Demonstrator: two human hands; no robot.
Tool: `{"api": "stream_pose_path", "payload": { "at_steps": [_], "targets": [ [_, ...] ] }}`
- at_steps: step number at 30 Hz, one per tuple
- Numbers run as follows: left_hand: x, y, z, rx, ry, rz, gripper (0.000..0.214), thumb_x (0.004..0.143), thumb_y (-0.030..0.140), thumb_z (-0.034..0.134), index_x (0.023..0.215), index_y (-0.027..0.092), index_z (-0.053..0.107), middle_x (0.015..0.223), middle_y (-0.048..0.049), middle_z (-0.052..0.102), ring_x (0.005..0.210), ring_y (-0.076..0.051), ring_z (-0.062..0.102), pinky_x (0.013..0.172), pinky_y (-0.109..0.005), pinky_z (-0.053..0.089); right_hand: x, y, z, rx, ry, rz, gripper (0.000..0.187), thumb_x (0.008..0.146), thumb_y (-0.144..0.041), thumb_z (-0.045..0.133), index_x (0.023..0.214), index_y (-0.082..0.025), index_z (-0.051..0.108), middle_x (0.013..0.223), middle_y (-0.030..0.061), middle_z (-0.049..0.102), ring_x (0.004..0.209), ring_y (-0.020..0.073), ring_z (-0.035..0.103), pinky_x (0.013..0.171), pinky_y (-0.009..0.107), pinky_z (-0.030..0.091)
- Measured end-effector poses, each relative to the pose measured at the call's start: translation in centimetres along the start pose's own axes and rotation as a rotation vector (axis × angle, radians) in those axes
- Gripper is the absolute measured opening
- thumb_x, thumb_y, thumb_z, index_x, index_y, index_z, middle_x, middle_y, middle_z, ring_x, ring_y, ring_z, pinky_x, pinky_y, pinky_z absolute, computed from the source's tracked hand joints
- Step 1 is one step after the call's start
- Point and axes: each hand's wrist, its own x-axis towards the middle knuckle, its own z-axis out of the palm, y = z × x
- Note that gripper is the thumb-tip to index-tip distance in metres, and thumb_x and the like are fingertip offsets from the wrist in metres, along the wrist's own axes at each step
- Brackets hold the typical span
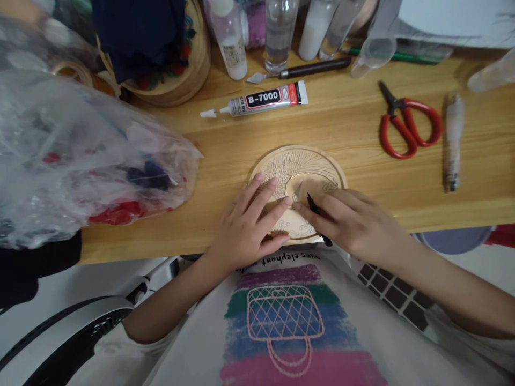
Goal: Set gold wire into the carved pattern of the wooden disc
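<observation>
A round wooden board (293, 155) lies at the table's front edge, drawn with fine dark lines like feathers and scales. A thin gold line outlines part of the drawing. My left hand (255, 222) rests on the board's left side, its fingers stretched out and spread. My right hand (341, 217) is closed round a slim black tool (311, 202), possibly tweezers; its kind is not clear. The right fingertips touch the board near its middle, close to the left index finger. Anything small between them cannot be made out.
Behind the board lie a B-7000 glue tube (261, 101) and a dark-handled spatula (314, 68). Red-handled scissors (410, 126) and a whitish pen-like tool (454, 142) are at the right. A bulky clear plastic bag (100, 155) covers the left. Several bottles (280, 35) stand at the back.
</observation>
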Motion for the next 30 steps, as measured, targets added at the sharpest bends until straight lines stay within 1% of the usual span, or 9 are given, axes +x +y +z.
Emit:
{"api": "stream_pose_path", "payload": {
  "at_steps": [9, 16, 18, 21, 24, 30],
  "targets": [
    [-0.07, 0.0, 0.1, -0.006, 0.009, -0.002, 0.05, 0.096, 0.044, 0.057, 0.137, 0.016, 0.054, 0.149, -0.0192, 0.046, 0.145, -0.038, 0.035, 0.113, -0.055, 0.039, -0.23, -0.17, 0.12, -0.041, 0.033, -0.026, 0.027, 0.097, -0.007, 0.043, 0.114, -0.008, 0.064, 0.082, 0.007, 0.065, 0.077, 0.0179, 0.058, 0.076, 0.031, 0.051],
    [-0.06, -0.05, 0.14, -0.022, 0.015, 0.001, 0.049, 0.095, 0.042, 0.058, 0.137, 0.016, 0.054, 0.149, -0.0191, 0.046, 0.146, -0.038, 0.034, 0.114, -0.055, 0.038, -0.14, 0.08, -0.04, -0.03, 0.023, -0.029, 0.029, 0.097, -0.006, 0.042, 0.11, -0.01, 0.067, 0.08, 0.0061, 0.065, 0.075, 0.0168, 0.057, 0.077, 0.031, 0.052],
    [-0.07, -0.08, 0.16, -0.026, 0.014, -0.001, 0.05, 0.095, 0.043, 0.058, 0.137, 0.017, 0.054, 0.149, -0.0188, 0.046, 0.146, -0.038, 0.034, 0.115, -0.055, 0.037, -0.03, 0.07, -0.06, -0.031, 0.023, -0.028, 0.029, 0.098, -0.007, 0.041, 0.109, -0.01, 0.067, 0.079, 0.0057, 0.064, 0.073, 0.0168, 0.057, 0.075, 0.031, 0.051],
    [-0.09, -0.11, 0.19, -0.03, 0.013, -0.005, 0.05, 0.095, 0.044, 0.058, 0.138, 0.017, 0.053, 0.15, -0.0185, 0.045, 0.147, -0.038, 0.032, 0.115, -0.056, 0.036, 0.06, 0.05, -0.05, -0.033, 0.021, -0.033, 0.028, 0.098, -0.007, 0.042, 0.109, -0.01, 0.067, 0.079, 0.0063, 0.065, 0.074, 0.0174, 0.057, 0.073, 0.031, 0.051],
    [-0.09, -0.11, 0.19, -0.015, 0.012, 0.011, 0.05, 0.095, 0.043, 0.059, 0.137, 0.016, 0.054, 0.149, -0.0199, 0.045, 0.146, -0.039, 0.034, 0.114, -0.055, 0.037, -0.03, 0.04, -0.03, -0.018, -0.001, -0.033, 0.029, 0.098, -0.007, 0.042, 0.111, -0.009, 0.067, 0.082, 0.0069, 0.065, 0.076, 0.0172, 0.057, 0.075, 0.031, 0.052],
    [-0.17, -0.02, 0.19, -0.047, 0.057, -0.014, 0.061, 0.093, 0.043, 0.061, 0.144, 0.014, 0.044, 0.148, -0.0211, 0.048, 0.145, -0.036, 0.037, 0.116, -0.053, 0.036, -0.24, 0.07, 0.03, 0.032, -0.019, -0.03, 0.029, 0.097, -0.007, 0.043, 0.116, -0.007, 0.064, 0.085, 0.0091, 0.064, 0.082, 0.019, 0.057, 0.077, 0.033, 0.05]
  ]
}}
